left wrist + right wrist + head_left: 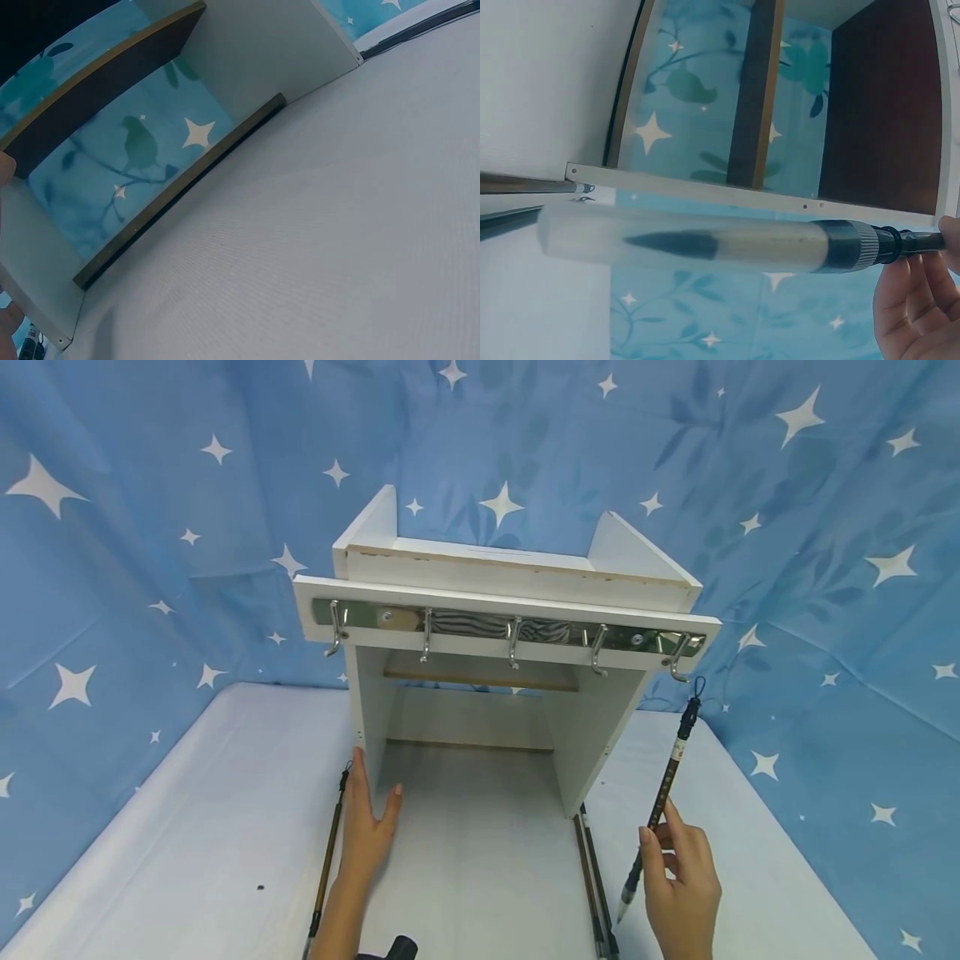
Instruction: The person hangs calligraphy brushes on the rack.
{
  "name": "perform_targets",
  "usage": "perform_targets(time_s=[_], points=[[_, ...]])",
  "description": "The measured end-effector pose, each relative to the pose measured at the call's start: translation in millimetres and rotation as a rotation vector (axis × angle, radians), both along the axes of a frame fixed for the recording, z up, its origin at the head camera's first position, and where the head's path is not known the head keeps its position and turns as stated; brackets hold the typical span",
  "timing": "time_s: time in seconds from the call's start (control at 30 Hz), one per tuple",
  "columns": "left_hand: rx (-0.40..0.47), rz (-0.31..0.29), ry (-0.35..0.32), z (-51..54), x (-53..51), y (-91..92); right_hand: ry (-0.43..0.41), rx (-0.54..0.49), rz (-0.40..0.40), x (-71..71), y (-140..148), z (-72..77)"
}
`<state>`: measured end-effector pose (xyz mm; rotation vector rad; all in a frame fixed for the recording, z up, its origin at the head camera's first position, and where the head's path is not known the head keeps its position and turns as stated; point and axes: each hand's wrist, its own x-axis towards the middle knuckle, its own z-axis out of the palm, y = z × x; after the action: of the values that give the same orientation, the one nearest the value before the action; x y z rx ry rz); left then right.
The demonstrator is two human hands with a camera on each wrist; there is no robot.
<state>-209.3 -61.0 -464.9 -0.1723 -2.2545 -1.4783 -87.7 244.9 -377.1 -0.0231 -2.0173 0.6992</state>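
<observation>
A white shelf unit stands on the table, with a metal strip of several hooks along its front. My left hand is at the lower front of its left side panel, fingers extended and thumb spread to the inner side; firm contact is unclear. My right hand pinches a dark-handled calligraphy brush between thumb and fingers, right of the unit. The brush tilts, its hanging loop up near the rightmost hook but apart from it. A clear cap covers its dark-tipped bristles, pointing down.
Another brush lies on the white table left of the unit. Two more brushes lie side by side at the right panel's foot. A blue star-patterned curtain hangs behind. A black object shows at the bottom edge.
</observation>
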Motion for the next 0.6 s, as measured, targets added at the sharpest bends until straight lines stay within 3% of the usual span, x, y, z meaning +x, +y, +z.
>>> perform_targets(time_s=[0.6], points=[[0.026,-0.029,-0.012,0.5,0.8,-0.2,-0.051,-0.028,-0.015,-1.1,-6.7,0.3]])
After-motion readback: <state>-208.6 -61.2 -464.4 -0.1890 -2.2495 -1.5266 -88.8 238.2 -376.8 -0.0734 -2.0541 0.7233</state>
